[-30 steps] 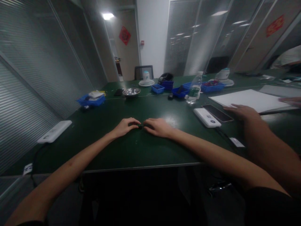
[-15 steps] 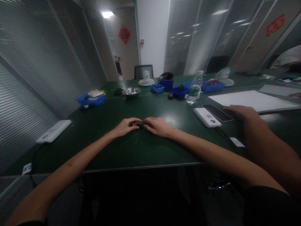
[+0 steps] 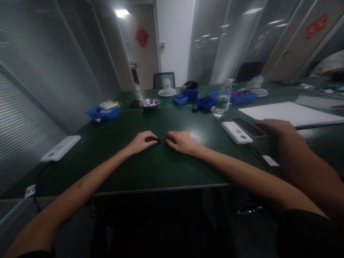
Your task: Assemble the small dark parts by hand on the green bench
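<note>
My left hand (image 3: 142, 141) and my right hand (image 3: 180, 141) rest on the dark green table (image 3: 139, 168), fingertips facing each other. Both are curled and pinch a small dark object (image 3: 159, 140) that lies between them; it is too small and dim to name. A co-worker's hand (image 3: 274, 126) lies flat on the table at the right, beside a dark phone (image 3: 248, 128) and a white power bank (image 3: 236, 133).
A white power bank (image 3: 61, 148) with a cable sits at the left edge. Farther back stand blue bins (image 3: 103, 113), a metal bowl (image 3: 149, 103), a small fan (image 3: 167, 89), a water bottle (image 3: 222, 102) and a white sheet (image 3: 287, 111).
My two hands have stayed together on the small dark object, with only slight finger shifts. The view has tilted a little. The co-worker's hand has stayed flat.
</note>
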Motion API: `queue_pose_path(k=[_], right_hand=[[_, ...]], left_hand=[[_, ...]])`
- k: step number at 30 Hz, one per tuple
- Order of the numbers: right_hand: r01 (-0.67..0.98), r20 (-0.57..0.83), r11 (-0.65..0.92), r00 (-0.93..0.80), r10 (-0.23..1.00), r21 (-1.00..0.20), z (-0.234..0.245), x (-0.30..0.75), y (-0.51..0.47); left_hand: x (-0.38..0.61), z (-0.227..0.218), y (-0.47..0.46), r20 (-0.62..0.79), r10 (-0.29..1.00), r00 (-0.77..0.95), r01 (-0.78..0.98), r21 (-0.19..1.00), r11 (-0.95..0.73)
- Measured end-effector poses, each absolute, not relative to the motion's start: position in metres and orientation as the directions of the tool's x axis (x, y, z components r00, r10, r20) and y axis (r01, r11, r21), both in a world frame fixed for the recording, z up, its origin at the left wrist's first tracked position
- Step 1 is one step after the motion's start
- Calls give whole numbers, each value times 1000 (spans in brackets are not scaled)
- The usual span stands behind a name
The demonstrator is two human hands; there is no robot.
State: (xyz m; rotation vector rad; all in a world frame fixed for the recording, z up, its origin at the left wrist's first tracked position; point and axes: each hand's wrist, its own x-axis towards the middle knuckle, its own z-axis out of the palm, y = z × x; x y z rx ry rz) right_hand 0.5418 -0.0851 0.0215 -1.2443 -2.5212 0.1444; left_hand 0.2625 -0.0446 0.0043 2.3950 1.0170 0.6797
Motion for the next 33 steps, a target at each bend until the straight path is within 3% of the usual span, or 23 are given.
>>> queue_pose_path(k=[5,9,12,17,24,33], right_hand=[[745,219,618,-578,786,-251,24,542,-87],[741,204,619,-584,785,-260,25,542,-88],[736,197,622,-590,783,-266,26,542,-88],[732,192,624,-594,781,-273,26,542,-87],[729,192,631,-601,776,-266,23,542,-87],[733,207,640,-606,768,-231,22,542,-85]], left_hand=[[235,1,-19,278,865,418,652,571,-499],[177,2,11,322,942,95,780,564,-272],[121,3,22,336,935,-118,843,532,-85],[56,1,22,233,927,-294,858,492,149],[49,-1,23,222,922,-318,855,488,178],[55,3,17,266,941,-208,960,242,144]])
